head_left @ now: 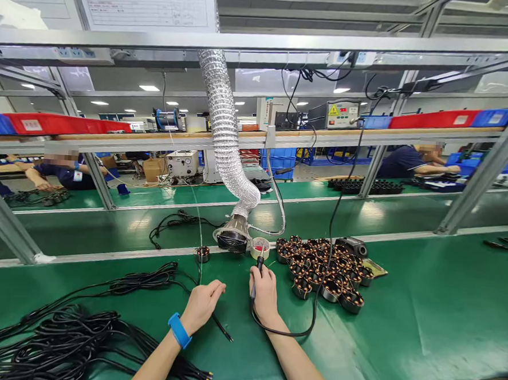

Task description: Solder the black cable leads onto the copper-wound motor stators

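Observation:
My right hand [264, 291] is wrapped round a soldering iron [260, 264], which points away from me. Its tip is at a small round tub [259, 248] with something red inside. My left hand [204, 306], with a blue band on its wrist, is closed, thumb and fingers together; what they hold, if anything, is hidden. A black cable [222, 327] passes beneath it, its stripped end on the green bench. A thin wire [199, 221] hangs down from above to behind that hand. A single wound motor stator [202, 254] sits just beyond.
Several copper-wound stators [322, 268] crowd together at right, beside a black device [352, 246]. Bundled black cables [64, 339] cover the left front. A fume extraction duct [224, 119] hangs ahead. The iron's cord [332, 218] loops from a soldering station [342, 114]. Other people work beyond.

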Motion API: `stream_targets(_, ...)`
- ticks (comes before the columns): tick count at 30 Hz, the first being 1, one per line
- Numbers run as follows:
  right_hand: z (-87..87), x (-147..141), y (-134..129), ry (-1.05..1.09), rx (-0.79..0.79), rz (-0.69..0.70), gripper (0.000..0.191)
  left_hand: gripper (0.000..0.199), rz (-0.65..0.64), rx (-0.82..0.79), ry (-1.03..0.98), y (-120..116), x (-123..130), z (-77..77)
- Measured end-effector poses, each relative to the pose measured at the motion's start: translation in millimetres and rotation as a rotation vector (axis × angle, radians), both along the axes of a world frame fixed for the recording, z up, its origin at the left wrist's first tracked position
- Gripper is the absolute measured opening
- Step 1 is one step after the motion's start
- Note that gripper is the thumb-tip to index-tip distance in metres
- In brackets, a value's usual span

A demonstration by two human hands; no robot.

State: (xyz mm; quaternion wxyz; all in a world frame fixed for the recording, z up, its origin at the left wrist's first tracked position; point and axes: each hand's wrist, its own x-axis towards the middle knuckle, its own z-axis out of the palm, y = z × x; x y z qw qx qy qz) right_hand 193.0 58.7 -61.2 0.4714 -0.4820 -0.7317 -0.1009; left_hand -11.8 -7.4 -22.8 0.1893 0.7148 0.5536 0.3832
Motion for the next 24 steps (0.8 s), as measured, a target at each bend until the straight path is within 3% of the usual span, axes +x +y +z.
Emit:
stream_targets(5,4.4,-2,-13,0.049,-0.04,0.058,0.013,0.02,0.046,-0.029,0.21,9,-9,-9.5)
stream_targets(11,5.5,-15,-41,0.104,-0.122,0.334,0.018,0.034,0.066,-0.059,0.075,10,-13,-10.7)
stream_targets(15,7.4,-27,-53,0.093,-0.161,0.494,0.024,0.038,0.01,-0.086,-0.088,10,-12,-10.0)
stream_targets(19,8.9,-30,-54,0.107,-0.162,0.506,0.026,0.039,-0.07,-0.14,-0.245,13,-13,-11.2)
stream_targets(24,8.5,-28,-52,0.13,-0.176,0.419,0.035,0.039,-0.098,-0.217,-0.431,19,-14,-13.2)
